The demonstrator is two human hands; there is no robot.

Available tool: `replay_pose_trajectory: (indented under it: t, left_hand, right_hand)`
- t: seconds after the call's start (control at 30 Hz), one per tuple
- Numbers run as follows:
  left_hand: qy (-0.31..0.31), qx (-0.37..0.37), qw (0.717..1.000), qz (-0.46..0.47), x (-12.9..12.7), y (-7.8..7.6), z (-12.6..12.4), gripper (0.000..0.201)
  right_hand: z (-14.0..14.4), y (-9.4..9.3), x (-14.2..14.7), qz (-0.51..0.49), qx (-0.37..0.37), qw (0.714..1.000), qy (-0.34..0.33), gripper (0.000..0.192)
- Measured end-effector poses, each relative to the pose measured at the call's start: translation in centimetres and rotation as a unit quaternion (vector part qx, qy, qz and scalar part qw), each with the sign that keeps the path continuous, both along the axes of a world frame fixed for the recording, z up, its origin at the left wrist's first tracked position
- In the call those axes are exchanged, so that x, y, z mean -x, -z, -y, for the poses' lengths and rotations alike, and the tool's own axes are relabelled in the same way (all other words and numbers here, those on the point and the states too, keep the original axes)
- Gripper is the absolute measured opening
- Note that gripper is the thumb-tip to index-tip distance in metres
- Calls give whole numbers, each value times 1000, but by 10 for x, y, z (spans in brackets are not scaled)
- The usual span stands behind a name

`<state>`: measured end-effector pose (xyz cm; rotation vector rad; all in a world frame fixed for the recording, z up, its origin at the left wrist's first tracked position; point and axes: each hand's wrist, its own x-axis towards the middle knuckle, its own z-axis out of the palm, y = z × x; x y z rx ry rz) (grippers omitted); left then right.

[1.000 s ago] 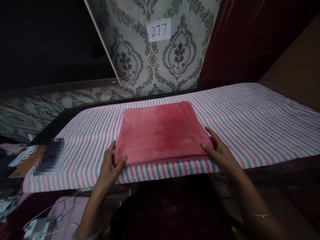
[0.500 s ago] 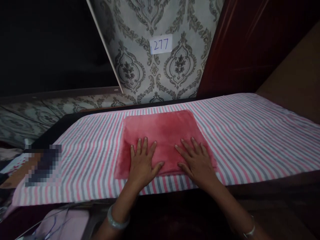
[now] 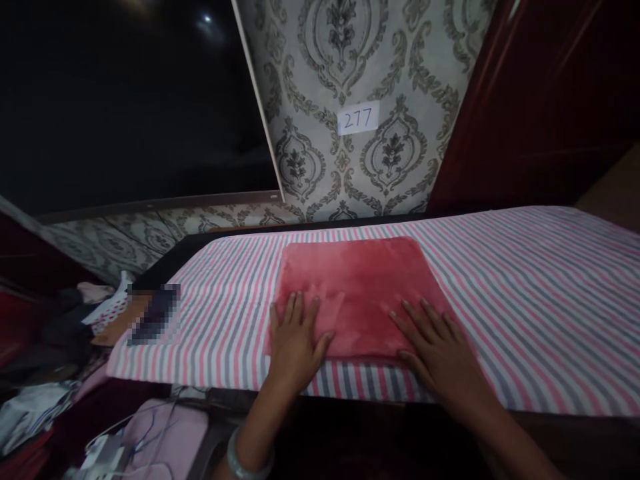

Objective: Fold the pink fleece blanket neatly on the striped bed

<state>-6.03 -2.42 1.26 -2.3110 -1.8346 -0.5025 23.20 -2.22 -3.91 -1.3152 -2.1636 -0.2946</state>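
patterned wallpaper (image 3: 320, 80) is rising behind the surface (image 3: 525, 300), which is wearing a pink, grey and white striped cloth, while clutter and cables (image 3: 105, 440) are lying low at the left. nothing is blocking the folded red towel (image 3: 357, 290) lying near the front edge. the left hand (image 3: 295, 343) and right hand (image 3: 440, 350) are pressing flat on it, fingers spread, gripping nothing. a white label (image 3: 359, 119) on the wall is reading "277".
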Motion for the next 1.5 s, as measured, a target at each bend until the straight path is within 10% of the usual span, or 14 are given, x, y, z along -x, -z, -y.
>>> replay_pose_trajectory:
  t: [0.7,1.07,1.5]
  left_hand:
    - [-46,-27,998,-30,21,19,11,63]
    - [-2,6,999,-54,-13,-56,-55,62]
    - [-24,127,988,-83,-16,-17,-86,67]
  right_hand:
    - [9,3,-6,18,-14,1000,-7,61]
    - [-59,-80,25,-24,62,997,41,61]
    - [-82,-55,49,64,239,966,80,64]
